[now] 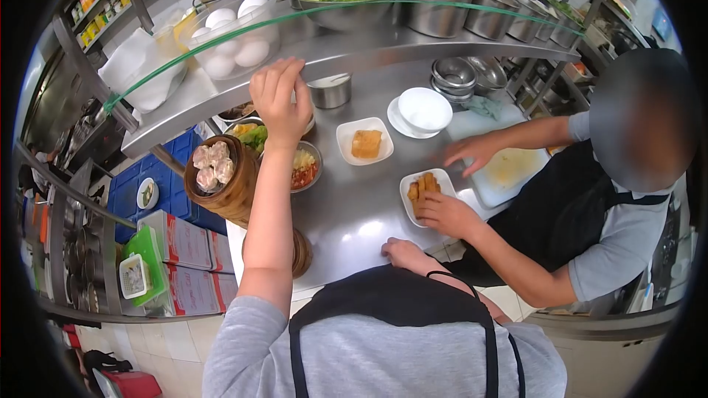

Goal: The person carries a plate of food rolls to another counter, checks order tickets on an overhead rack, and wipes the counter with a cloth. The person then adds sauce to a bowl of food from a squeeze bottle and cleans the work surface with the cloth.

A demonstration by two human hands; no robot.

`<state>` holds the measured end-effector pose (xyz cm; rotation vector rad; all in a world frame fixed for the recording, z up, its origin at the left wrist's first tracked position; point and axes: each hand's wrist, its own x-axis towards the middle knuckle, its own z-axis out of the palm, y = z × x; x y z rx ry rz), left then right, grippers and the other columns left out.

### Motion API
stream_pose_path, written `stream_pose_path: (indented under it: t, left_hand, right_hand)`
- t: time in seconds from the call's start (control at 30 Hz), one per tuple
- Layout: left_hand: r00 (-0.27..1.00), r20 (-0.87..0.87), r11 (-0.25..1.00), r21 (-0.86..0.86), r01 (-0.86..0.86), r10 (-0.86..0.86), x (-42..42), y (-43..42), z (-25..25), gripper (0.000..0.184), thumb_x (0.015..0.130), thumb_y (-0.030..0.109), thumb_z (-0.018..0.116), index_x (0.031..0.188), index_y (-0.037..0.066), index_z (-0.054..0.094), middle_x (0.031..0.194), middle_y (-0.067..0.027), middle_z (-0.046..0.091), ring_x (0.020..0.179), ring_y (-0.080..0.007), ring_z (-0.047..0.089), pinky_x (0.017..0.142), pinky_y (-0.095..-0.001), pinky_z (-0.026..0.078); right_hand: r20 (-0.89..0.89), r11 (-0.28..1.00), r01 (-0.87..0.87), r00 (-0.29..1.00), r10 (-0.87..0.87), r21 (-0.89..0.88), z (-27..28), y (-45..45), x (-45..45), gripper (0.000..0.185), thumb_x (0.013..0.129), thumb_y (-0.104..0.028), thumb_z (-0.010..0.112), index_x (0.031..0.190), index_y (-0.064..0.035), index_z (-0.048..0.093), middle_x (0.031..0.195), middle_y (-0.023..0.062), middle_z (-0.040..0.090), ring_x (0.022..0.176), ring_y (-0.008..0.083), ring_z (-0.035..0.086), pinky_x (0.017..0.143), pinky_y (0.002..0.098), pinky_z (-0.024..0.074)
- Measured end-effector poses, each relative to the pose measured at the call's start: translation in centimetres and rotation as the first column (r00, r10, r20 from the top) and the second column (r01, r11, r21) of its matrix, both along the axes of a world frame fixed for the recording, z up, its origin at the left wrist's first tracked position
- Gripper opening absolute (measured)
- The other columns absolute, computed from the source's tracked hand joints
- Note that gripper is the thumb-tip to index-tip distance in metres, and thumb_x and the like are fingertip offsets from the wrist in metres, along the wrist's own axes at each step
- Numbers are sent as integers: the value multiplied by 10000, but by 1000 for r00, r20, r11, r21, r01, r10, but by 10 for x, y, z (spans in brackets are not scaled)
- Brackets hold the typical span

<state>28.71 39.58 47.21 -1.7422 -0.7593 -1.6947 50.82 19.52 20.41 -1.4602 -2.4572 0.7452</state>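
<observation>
My left hand [280, 99] is raised to the front edge of the steel shelf [346, 57], its fingers bent over the rim just below a clear bowl of eggs [234, 40]. Under that forearm stand a bamboo steamer [234, 195] with pale dumplings [212, 165] and a steel bowl of chopped toppings [304, 171]. Low at the counter's near edge, my right hand [404, 253] is curled closed; whatever it might hold is hidden. Just beyond it, a co-worker's hand [442, 214] touches fried rolls [423, 190] in a white square dish [407, 203].
A second square dish [345, 149] holds a golden fried piece [366, 144]. Behind it are a white bowl [425, 109] and stacked steel bowls [453, 77]. The co-worker [546, 228] stands at the right beside cutting boards [509, 177]. Steel pots [435, 11] line the shelf.
</observation>
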Motion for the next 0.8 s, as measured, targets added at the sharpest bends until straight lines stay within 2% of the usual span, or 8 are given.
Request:
stream_pose_path:
  t: [0.27,0.4,0.5,0.53,0.6,0.67,0.73,0.8]
  left_hand:
    - [1000,-11,1000,-15,8,-8,0,5,-9,212,679,1,573,877,67,613,895,-76,612,875,-264,556,814,-389,377]
    - [1000,-9,1000,-8,-15,15,9,-3,-15,203,688,18,574,882,61,614,946,-90,606,928,-287,542,863,-411,362]
    - [997,68,997,-67,34,-29,30,-20,-32,188,712,32,566,891,50,618,1077,-116,555,1023,-328,489,887,-431,360]
    - [997,67,996,-81,39,-34,39,-27,-46,188,712,32,566,891,50,618,1077,-116,555,1023,-328,489,887,-431,360]
    - [971,2,889,-401,221,-241,60,-37,-80,177,725,44,564,893,48,620,1102,-116,546,1038,-319,483,883,-404,376]
    - [949,37,724,-637,264,-313,84,-42,-123,191,726,53,571,912,37,611,1097,-126,550,1005,-318,505,872,-381,395]
    - [909,166,523,-773,360,-381,101,-33,-181,243,736,78,579,973,32,602,1052,-138,568,949,-329,534,844,-391,416]
    - [930,152,216,-948,233,-335,115,-32,-218,293,788,127,561,1064,31,570,1006,-154,590,836,-297,596,748,-382,468]
  right_hand:
    - [-82,988,136,988,-130,79,16,-6,3,40,727,-60,512,748,-43,540,814,149,529,746,340,558,667,426,451]
    - [-235,967,251,943,-234,45,30,-11,18,40,743,-59,501,747,-35,532,812,152,511,736,373,537,661,433,440]
    - [-319,952,305,906,-279,32,37,-14,43,68,731,-72,574,788,-42,554,782,126,523,697,320,549,641,381,449]
    - [-414,898,437,809,-417,-49,38,-16,51,101,725,-74,606,814,-45,565,776,106,542,683,269,553,629,346,449]
    - [-525,746,621,563,-639,-242,43,-19,66,116,754,-77,641,852,-45,587,756,42,593,659,119,543,595,253,436]
    - [-655,683,617,335,-678,-391,28,-14,94,86,783,-65,620,855,-29,589,748,17,591,658,88,538,587,230,430]
    - [-658,609,671,235,-716,-423,44,-11,109,98,801,-56,599,892,-21,587,743,9,581,652,76,535,596,213,428]
    - [-696,602,675,179,-695,-428,41,-4,124,132,807,-51,582,935,-21,581,759,15,584,668,73,537,606,210,429]
